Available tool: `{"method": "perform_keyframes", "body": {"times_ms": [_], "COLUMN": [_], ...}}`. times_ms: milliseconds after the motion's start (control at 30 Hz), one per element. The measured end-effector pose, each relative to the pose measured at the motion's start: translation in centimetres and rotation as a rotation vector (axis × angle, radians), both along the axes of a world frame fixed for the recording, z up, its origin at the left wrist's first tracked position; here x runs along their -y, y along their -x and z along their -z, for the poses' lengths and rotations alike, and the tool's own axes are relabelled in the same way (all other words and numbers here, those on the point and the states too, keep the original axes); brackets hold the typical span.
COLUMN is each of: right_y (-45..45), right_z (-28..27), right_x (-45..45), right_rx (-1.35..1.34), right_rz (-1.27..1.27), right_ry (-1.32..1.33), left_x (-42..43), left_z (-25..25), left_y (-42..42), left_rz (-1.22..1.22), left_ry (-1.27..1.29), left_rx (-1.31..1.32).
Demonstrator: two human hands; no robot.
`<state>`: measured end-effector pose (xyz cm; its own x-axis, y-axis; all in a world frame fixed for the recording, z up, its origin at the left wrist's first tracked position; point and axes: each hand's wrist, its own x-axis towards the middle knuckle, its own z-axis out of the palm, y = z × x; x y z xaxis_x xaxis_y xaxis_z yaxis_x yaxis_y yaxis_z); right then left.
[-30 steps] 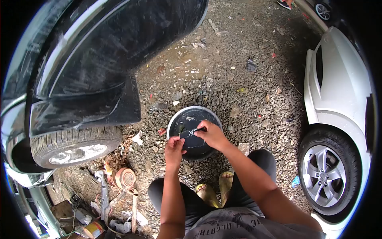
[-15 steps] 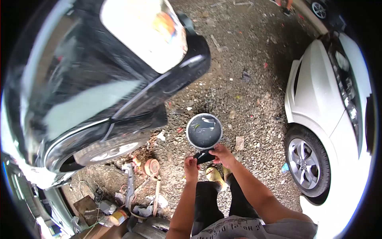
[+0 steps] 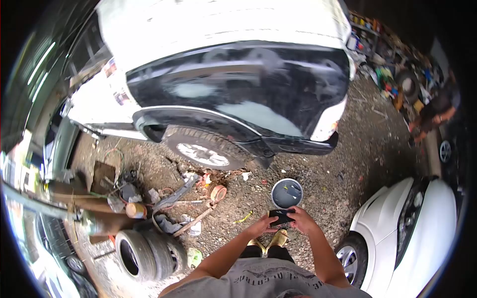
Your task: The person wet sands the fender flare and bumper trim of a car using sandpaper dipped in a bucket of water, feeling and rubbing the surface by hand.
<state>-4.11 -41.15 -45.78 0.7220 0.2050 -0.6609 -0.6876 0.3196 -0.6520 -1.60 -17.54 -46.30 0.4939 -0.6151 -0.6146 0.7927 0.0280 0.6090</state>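
A flat, black, rectangular piece (image 3: 281,217) is held level between my two hands, in front of my body. It could be sandpaper or a thin pad; I cannot tell which. My left hand (image 3: 259,227) pinches its left end and my right hand (image 3: 301,219) grips its right end. Just beyond my hands, a round bucket (image 3: 273,194) stands on the gravel with dark water and a few floating bits inside. Past it is a vehicle with a black side panel (image 3: 238,82) that has dull grey patches.
A white car (image 3: 377,218) stands close on my right. Old tyres (image 3: 130,256), a tape-like orange roll (image 3: 217,193), a can (image 3: 135,210) and scrap lie to the left. Another person (image 3: 435,111) is at the far right, near piled clutter (image 3: 385,74).
My view has swung left and up, bringing the vehicle's whole black side into sight. Both hands keep hold of the black piece, now more level and seen beside the bucket's near edge.
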Motion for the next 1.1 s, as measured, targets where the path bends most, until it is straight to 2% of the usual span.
{"method": "perform_keyframes", "body": {"times_ms": [133, 167, 267, 333, 400, 433, 467, 500, 533, 567, 633, 700, 767, 833, 967, 1100], "right_y": [-3.7, -4.5, -6.0, -7.5, -7.8, -8.2, -7.4, -6.4, -5.7, -3.6, -1.1, -0.6, -1.1, -2.1, -5.0, -7.7], "right_z": [-4.1, -6.9, -4.9, -5.2, -1.4, 3.3, 5.7, 9.5, 17.5, 16.9, 15.2, 13.8, 12.7, 11.8, 10.8, 10.5], "right_x": [-7.0, -8.7, -12.7, -12.4, -11.1, -9.2, -7.9, -5.9, -1.8, -0.4, 0.1, -1.7, -4.2, -6.6, -9.6, -9.5], "right_rx": [0.101, 0.127, 0.178, 0.266, 0.206, 0.165, 0.134, 0.125, 0.188, 0.182, 0.079, -0.028, -0.092, -0.115, -0.075, -0.023], "right_rz": [-0.215, -0.281, -0.426, -0.321, -0.248, -0.242, -0.215, -0.202, -0.22, -0.393, -0.574, -0.644, -0.681, -0.702, -0.728, -0.742], "right_ry": [0.021, 0.042, -0.013, 0.143, 0.29, 0.396, 0.481, 0.587, 0.617, 0.707, 0.791, 0.791, 0.784, 0.777, 0.764, 0.77], "left_x": [-5.9, -7.5, -13.8, -19.1, -25.4, -28.5, -30.9, -33.1, -35.2, -38.2, -40.2, -42.8, -42.9, -42.2, -39.7, -36.3], "left_z": [-3.4, -5.6, -0.5, -0.3, 6.1, 8.7, 10.0, 10.1, 10.3, 15.4, 14.4, 16.6, 15.2, 14.2, 14.0, 13.8], "left_y": [-0.7, -0.7, -0.6, -1.9, -0.6, 0.7, 2.7, 5.0, 7.9, 11.2, 17.5, 22.4, 27.3, 30.2, 30.6, 24.2], "left_rz": [-0.169, -0.21, -0.109, -0.534, -0.681, -0.739, -0.792, -0.821, -0.838, -0.728, -0.784, -0.584, -0.47, -0.455, -0.485, -0.534], "left_ry": [0.196, 0.169, -0.113, 0.092, -0.046, -0.143, -0.242, -0.408, -0.566, -0.674, -0.806, -0.901, -0.979, -0.983, -0.978, -1.011], "left_rx": [-0.058, 0.048, 0.26, -0.041, -0.027, -0.007, 0.007, -0.1, -0.216, -0.281, -0.387, -0.362, -0.389, -0.474, -0.536, -0.516]}}
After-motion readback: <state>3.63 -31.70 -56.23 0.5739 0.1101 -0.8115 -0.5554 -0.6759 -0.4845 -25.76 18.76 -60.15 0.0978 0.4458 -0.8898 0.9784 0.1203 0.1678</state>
